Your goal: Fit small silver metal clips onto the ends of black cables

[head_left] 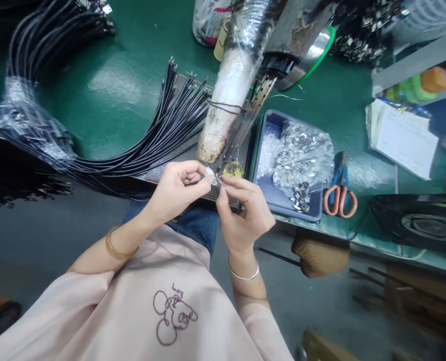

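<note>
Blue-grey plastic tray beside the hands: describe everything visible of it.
The shallow rectangular blue-grey plastic tray has rounded corners and a raised rim. It lies on the green tabletop near the front edge. Inside: a clear plastic bag of small shiny metal pieces, loose metal pieces nearest the wearer, whitish translucent bits at left. The right hand hides its near left corner; contact is unclear.
</note>
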Demonstrator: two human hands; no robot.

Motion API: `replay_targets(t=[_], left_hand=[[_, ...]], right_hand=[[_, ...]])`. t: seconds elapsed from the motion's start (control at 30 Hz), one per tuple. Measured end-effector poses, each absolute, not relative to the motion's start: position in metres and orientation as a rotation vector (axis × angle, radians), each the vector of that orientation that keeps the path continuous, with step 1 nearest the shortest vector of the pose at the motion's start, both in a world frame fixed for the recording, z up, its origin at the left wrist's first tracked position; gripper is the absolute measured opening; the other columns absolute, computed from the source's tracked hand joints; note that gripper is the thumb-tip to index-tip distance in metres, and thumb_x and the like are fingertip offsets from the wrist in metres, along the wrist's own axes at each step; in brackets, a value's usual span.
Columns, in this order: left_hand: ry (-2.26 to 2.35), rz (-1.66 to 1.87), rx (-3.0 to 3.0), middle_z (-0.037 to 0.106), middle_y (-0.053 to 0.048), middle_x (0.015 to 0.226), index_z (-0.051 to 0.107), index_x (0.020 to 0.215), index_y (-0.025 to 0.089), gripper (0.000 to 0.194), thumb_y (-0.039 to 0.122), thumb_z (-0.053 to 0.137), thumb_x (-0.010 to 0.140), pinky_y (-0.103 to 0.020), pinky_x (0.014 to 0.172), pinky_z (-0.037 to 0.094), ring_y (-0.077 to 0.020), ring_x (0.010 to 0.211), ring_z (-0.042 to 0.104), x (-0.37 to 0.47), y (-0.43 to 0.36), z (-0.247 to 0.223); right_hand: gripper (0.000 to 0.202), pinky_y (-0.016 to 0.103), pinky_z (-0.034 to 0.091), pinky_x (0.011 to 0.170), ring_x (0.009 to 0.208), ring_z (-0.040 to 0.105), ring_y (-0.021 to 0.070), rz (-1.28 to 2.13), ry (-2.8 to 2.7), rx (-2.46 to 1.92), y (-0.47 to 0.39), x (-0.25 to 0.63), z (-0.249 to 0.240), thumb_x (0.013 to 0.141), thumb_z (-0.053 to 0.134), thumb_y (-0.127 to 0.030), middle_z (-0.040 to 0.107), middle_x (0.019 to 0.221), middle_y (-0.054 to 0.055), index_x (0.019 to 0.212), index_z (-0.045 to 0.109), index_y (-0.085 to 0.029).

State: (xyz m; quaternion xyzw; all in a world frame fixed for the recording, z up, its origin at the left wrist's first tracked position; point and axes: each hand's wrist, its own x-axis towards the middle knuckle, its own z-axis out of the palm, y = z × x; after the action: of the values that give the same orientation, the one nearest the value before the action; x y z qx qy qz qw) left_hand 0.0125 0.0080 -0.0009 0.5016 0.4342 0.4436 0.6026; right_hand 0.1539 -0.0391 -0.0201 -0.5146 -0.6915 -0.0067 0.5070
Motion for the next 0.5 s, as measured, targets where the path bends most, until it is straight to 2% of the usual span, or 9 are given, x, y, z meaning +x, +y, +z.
replay_targets(t=[0.3,0.5], left_hand=[[0.99,1.008,1.171,0.048,0.004,0.054,0.065,0.067,0.014,0.01,0.021,0.068,0.073,-0.02,0.046,0.03,-0.0063,0.05,0.037,0.0109,0.0096,0.0039],[0.961,0.936,1.245,0.038,0.006,0.051,0.062,0.066,0.015,0.013,0.021,0.063,0.077,-0.021,0.045,0.024,-0.006,0.048,0.03,0.0085,0.0065,-0.0012]], right_hand=[[0.017,0.035,0.066,0.079,0.089,0.077,0.0182,-0.025,-1.67,-1.24,-0.0394,0.1539,-0.0168,0.088,0.07,-0.01,0.079,0.098,0.003,0.092,0.064,-0.026],[0.019,0.031,0.066,0.076,0.086,0.077,0.0163,0.076,-1.663,-1.232,-0.0459,0.1555,-0.0181,0.087,0.069,-0.008,0.079,0.098,0.004,0.092,0.061,-0.024]])
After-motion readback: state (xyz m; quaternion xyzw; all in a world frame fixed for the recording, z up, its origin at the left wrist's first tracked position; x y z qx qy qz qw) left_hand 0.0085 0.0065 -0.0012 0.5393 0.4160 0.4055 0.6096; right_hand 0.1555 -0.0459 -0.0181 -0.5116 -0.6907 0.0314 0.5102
